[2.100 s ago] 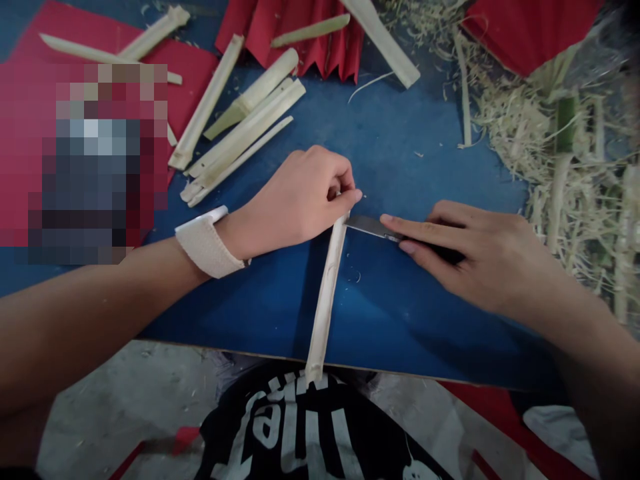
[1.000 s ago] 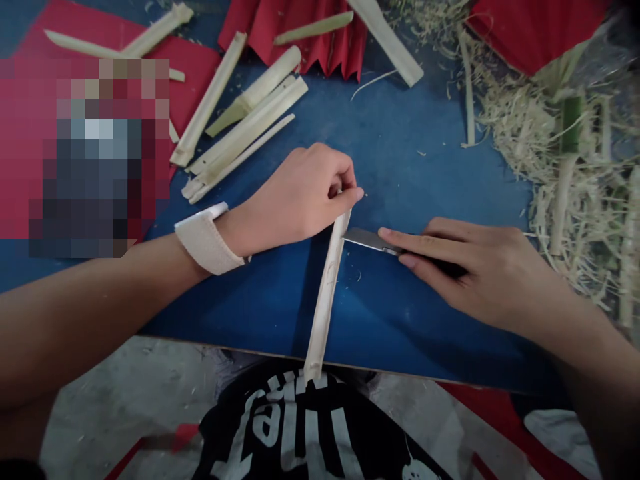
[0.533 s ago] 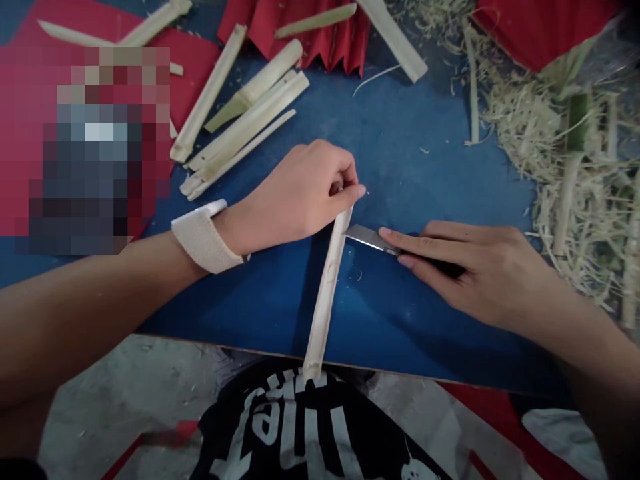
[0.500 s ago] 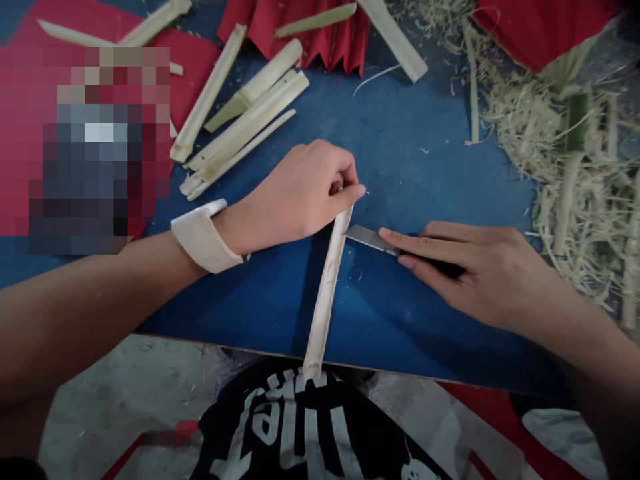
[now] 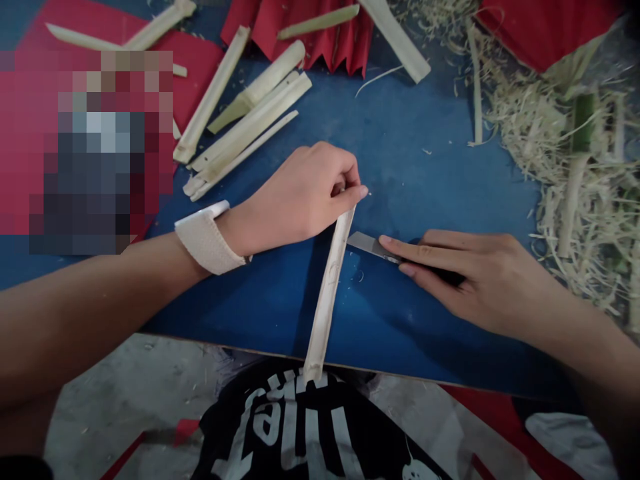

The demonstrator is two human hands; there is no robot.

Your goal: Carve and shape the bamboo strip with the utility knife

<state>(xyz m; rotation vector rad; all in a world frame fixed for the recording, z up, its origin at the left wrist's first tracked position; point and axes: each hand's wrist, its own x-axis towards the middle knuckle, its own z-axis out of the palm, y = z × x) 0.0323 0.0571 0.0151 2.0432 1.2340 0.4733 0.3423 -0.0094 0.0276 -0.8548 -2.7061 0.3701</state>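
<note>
My left hand (image 5: 313,190) pinches the far end of a pale split bamboo strip (image 5: 327,297). The strip slants toward me across the blue table, its near end resting against the black shirt (image 5: 300,427) at the table edge. In my right hand (image 5: 480,277) is a utility knife (image 5: 370,247), my fingers closed round it and the index finger laid along its side. The blade points left, its tip at the strip's right edge a little below my left hand. Whether the blade touches the strip I cannot tell. The knife's handle is mostly hidden by my fingers.
Several split bamboo pieces (image 5: 255,123) lie beyond my left wrist, near red paper (image 5: 200,80). Folded red paper (image 5: 305,33) stands at the back. Bamboo shavings (image 5: 525,133) heap up on the right. The blue table's (image 5: 425,180) front edge runs close to my body. A pixelated patch hides the left side.
The knife blade and my right hand have slid slightly toward me along the strip's edge. My left hand keeps its hold on the far end. The whole view has shifted a little.
</note>
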